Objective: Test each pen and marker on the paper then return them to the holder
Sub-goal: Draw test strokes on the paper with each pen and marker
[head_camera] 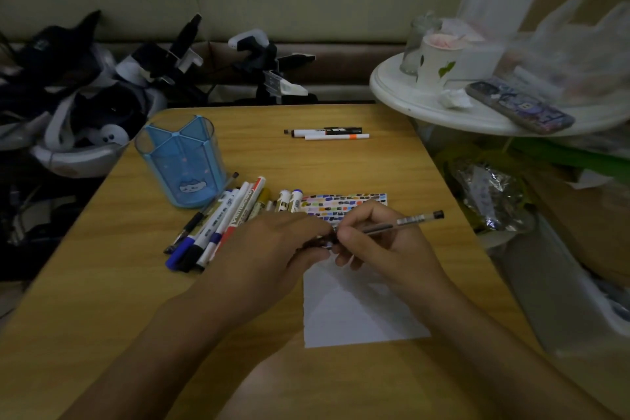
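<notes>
While the right hand point(371, 242) pinches a clear pen point(392, 223) over the paper point(358, 310), the left hand point(272, 245) meets it, apparently gripping something small and dark.

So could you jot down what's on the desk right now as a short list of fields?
right hand: grips a clear pen, tip down at the paper
left hand: on the paper's top edge; grip unclear
holder: blue, looks empty
loose pens: heaped beside the holder
two markers: lying apart at the far side
</notes>
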`<state>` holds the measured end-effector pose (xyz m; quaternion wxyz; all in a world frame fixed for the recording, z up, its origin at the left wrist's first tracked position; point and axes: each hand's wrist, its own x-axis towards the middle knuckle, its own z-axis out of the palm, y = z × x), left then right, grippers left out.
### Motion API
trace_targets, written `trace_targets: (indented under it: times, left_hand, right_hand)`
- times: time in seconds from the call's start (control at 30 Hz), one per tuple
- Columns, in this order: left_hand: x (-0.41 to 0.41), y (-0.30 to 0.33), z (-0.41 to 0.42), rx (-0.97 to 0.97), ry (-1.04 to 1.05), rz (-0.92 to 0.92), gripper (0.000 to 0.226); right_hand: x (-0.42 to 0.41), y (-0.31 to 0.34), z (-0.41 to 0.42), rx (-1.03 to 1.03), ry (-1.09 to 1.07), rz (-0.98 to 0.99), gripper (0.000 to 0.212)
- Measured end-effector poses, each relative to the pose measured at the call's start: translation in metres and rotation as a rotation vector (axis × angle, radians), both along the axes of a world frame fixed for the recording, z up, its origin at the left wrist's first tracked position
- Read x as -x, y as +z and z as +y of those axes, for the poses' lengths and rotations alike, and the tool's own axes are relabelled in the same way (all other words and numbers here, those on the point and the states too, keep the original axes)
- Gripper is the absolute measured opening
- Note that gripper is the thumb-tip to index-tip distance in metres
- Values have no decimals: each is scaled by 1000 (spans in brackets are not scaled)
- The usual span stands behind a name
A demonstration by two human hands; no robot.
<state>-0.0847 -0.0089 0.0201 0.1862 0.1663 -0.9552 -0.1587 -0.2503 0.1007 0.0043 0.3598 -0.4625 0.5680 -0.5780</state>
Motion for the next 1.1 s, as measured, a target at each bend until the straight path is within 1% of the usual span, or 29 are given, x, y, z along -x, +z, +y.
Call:
trace_targets:
  times: [0.1,0.17,0.27,0.33,0.4,0.47,0.53,0.63,0.7,0.73,0.8,0.87,1.0,1.1]
  left_hand:
    - [1,0,2,-70,-8,-8,14]
    - [1,-2,2,-108,3,1,15]
    - [1,-2,2,-106,12,-1,14]
    - [0,-2,2,-115,37,11,9]
    - [-1,0,1,-119,74,28,8]
    - [-1,2,0,-90,106,48,11]
    - [0,1,1,-66,125,49,16]
    - [2,0,3,-15,131,2,34]
    - [4,1,3,-19,123,-26,44]
    - [4,1,2,-22,117,-22,43]
    - [4,0,0,3,103,4,34]
    - [4,-1,-1,-5,102,15,29]
    - [5,0,0,-27,114,4,33]
    - [5,2,0,-3,119,27,25]
  right_hand:
    - [-1,1,0,4,4,12,16]
    - [0,3,0,9,-5,11,17]
    - [-1,7,0,-18,-24,6,21]
    - [-2,9,0,-38,-54,-54,24]
    - [1,11,0,-46,-107,-107,22]
    - [5,12,0,-48,-145,-97,17]
    - [6,11,1,-38,-137,-80,19]
    - [6,10,2,-23,-101,-43,19]
    - [7,10,1,-13,-91,-7,20]
    - [8,9,1,-7,-89,3,21]
    - [8,9,1,-5,-90,11,24]
    - [7,9,2,-9,-89,31,25]
    - [4,8,1,-10,-93,70,20]
    - [4,9,1,-6,-108,110,18]
